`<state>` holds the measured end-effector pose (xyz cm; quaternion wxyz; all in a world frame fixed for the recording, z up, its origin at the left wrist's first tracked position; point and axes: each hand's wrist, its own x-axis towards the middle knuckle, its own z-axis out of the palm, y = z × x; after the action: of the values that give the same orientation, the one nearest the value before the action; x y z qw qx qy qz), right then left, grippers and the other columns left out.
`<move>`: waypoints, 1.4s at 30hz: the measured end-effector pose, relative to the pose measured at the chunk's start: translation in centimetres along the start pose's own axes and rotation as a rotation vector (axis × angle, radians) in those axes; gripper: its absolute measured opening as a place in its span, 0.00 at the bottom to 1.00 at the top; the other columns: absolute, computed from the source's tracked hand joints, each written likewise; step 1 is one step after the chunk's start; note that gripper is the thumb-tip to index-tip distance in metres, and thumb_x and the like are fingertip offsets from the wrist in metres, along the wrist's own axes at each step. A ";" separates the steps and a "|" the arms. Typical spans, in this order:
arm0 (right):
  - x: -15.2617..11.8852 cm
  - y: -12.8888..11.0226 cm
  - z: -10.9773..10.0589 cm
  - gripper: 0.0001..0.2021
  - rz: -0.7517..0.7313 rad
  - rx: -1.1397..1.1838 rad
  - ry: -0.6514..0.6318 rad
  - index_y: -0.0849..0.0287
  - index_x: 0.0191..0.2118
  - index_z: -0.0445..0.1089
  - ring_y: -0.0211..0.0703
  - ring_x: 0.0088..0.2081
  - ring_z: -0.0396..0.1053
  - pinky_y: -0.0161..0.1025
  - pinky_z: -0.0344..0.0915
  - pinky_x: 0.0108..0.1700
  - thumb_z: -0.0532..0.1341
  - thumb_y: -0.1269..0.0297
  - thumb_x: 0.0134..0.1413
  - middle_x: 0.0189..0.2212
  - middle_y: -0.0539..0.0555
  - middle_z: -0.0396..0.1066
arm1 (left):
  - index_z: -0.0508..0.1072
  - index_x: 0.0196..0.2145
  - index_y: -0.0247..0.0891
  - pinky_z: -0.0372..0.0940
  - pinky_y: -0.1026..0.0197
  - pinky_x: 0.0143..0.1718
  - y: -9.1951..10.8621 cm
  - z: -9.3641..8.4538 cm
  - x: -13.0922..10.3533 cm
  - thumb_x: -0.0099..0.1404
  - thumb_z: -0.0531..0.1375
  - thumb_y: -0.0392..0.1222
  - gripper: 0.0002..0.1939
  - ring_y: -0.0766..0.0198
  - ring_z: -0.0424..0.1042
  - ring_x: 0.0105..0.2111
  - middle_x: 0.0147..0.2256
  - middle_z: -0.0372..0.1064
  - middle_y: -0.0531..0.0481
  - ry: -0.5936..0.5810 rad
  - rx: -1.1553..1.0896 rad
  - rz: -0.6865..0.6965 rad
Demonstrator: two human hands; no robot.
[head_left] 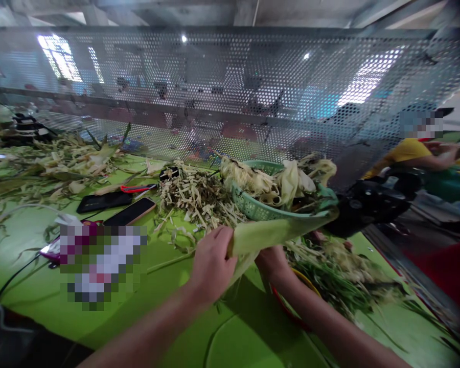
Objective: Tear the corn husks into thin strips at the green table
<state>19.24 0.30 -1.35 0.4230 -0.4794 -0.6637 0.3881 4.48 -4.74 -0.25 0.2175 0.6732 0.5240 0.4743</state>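
My left hand [213, 263] is closed around the near end of a broad, pale green corn husk [268, 235]. From that hand the husk stretches to the right, past the front of a green plastic basket [249, 204]. My right hand [274, 261] is under the husk, touching or very close to it, and its fingers are hidden behind the leaf. In the basket lies a heap of pale, partly dried husks [291, 181]. Beneath my right wrist is a red and yellow ring-shaped rim [304, 278].
Chopped husk bits [195, 197] lie left of the basket. A phone [130, 212], a dark flat case [103, 202] and red-handled scissors [138, 189] rest on the green table [157, 317]. Green strands [329, 278] lie at right. A perforated metal screen [199, 102] stands behind; a person in yellow [402, 158] sits at right.
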 end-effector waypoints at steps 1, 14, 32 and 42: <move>0.1 0.0 0.0 0.07 0.003 0.005 0.006 0.57 0.25 0.72 0.50 0.30 0.66 0.42 0.63 0.31 0.62 0.59 0.45 0.22 0.55 0.71 | 0.69 0.41 0.38 0.64 0.54 0.42 0.1 -0.1 0.1 0.57 0.56 0.32 0.13 0.57 0.68 0.40 0.39 0.70 0.44 0.003 -0.042 -0.018; 1.9 -0.8 -3.4 0.15 0.097 0.077 0.271 0.59 0.27 0.64 0.33 0.20 0.52 0.32 0.49 0.22 0.66 0.54 0.39 0.18 0.45 0.58 | 0.70 0.39 0.37 0.66 0.62 0.35 -2.4 -9.2 6.6 0.53 0.61 0.39 0.13 0.68 0.69 0.30 0.34 0.70 0.53 0.816 -0.648 -0.341; -1.5 -3.1 -4.9 0.10 0.329 0.623 0.033 0.61 0.27 0.68 0.33 0.20 0.57 0.32 0.57 0.20 0.68 0.62 0.42 0.19 0.47 0.61 | 0.62 0.55 0.36 0.53 0.43 0.54 -2.9 -6.6 9.1 0.53 0.62 0.47 0.32 0.41 0.57 0.57 0.57 0.59 0.34 0.255 0.399 -0.214; -3.6 -4.0 -2.8 0.09 0.203 0.582 0.055 0.60 0.28 0.71 0.36 0.24 0.63 0.33 0.58 0.26 0.69 0.62 0.42 0.23 0.49 0.67 | 0.70 0.51 0.43 0.57 0.53 0.56 3.0 1.0 0.7 0.61 0.56 0.54 0.23 0.53 0.65 0.53 0.53 0.67 0.46 -0.485 -0.711 -0.227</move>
<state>21.31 -3.78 2.59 0.5194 -0.4122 -0.4617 0.5892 6.86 -5.01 1.97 0.6029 0.5865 0.3328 0.4265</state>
